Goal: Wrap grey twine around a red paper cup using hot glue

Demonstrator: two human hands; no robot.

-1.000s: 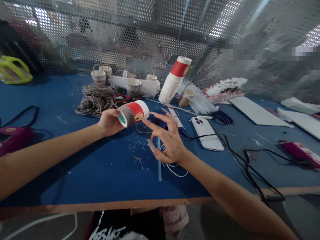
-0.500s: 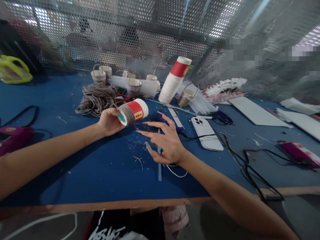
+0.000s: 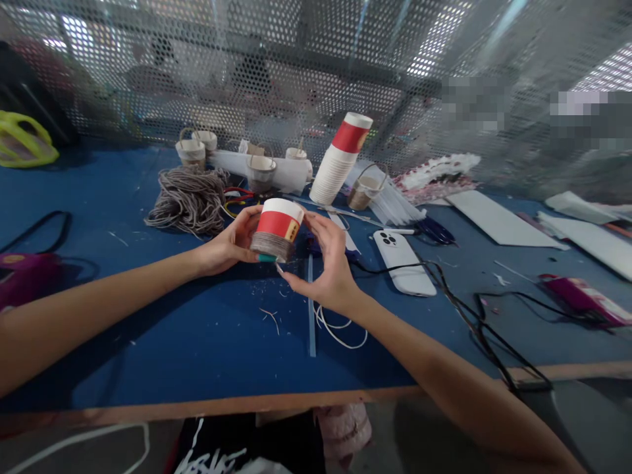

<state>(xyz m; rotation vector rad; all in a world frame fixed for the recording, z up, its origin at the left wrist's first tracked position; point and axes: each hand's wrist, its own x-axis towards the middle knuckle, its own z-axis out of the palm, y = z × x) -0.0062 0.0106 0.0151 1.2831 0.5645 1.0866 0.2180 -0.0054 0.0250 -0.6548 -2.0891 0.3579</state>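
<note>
A red and white paper cup (image 3: 279,222) is held above the blue table, its base facing down and toward me. Grey-brown cord is wound in rows around its lower part. My left hand (image 3: 228,247) is closed on the cup's left side, one long nail at the teal-coloured base. On the right side, my right hand (image 3: 330,263) holds the cup between curved fingers behind it and a thumb near its lower edge. The fingertips behind the cup are partly hidden. A heap of grey cord (image 3: 190,199) lies left of the cup.
Behind stand a leaning stack of paper cups (image 3: 330,172) and several small cord-wrapped baskets (image 3: 366,191). A white phone (image 3: 402,262) lies right of my right hand, a black cable (image 3: 457,296) across it. Pliers (image 3: 237,195) rest behind the cup. Cord scraps lie in front.
The cup has turned from lying sideways to nearly upright and moved slightly right. My right hand, earlier apart with spread fingers, has come onto the cup.
</note>
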